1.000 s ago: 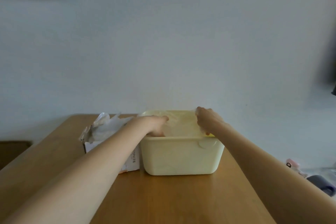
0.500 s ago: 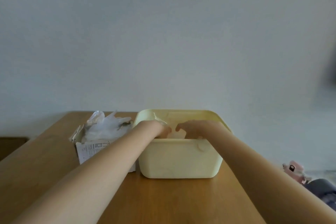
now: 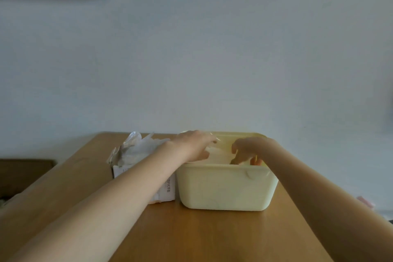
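The plastic liner [image 3: 220, 154] is kept inside the yellow bin [image 3: 225, 189], just below both hands. It is pinched by the curled grip of the right hand [image 3: 248, 148], while the left hand [image 3: 194, 144] is spread over the left rim.

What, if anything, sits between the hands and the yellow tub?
Nothing visible. The left hand is over the left rim of the tub, and the right hand dips into its open top, by a thin clear film. The box of bags stands left of the tub, beside the left forearm, clear of both hands.
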Demonstrator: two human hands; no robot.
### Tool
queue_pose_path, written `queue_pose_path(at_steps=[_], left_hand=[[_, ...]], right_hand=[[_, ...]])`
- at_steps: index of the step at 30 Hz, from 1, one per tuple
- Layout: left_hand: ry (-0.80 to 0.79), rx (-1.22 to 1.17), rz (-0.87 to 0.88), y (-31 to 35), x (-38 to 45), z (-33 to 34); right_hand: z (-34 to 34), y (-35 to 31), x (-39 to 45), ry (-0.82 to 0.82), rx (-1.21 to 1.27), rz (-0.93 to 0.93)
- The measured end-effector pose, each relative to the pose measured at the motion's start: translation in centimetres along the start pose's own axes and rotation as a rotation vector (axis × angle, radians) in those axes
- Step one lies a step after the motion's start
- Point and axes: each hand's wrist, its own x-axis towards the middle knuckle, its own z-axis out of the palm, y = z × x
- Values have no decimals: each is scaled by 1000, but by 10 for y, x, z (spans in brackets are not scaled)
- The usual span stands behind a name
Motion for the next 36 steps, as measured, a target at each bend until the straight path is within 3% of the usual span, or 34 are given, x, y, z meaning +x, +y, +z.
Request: queue_pose_path(at_steps=[3,5,8,12,17,21,27,31,36], left_hand=[[263,-59,-61,-21,-19,-9],[332,-127,-147,-42,-34,-15],[303,-357,-259,-74,-57,-22],[287,-616,-346,-101,-82,-23],[68,-593,-370,-118,-98,-22],[165,-588,-361,-123,-99,-19],[319,-712,-376,-127,-102,-29],[355,-827,-367,-129,-105,-33],[551,-898,-393,-131,-102,-44]], right_hand=[[-14,-26,-8,212,150,-138],[-20,-49,-12,327,256,-276],[-21,-86,-19,350,303,-463],[-6,-130,-9,331,81,-536],[0,-149,2,550,117,-492],[-5,-150,-2,653,280,-485],[-4,-161,-13,416,498,-613],[5,-168,-11,354,300,-619],[15,-174,-23,129,22,-583]])
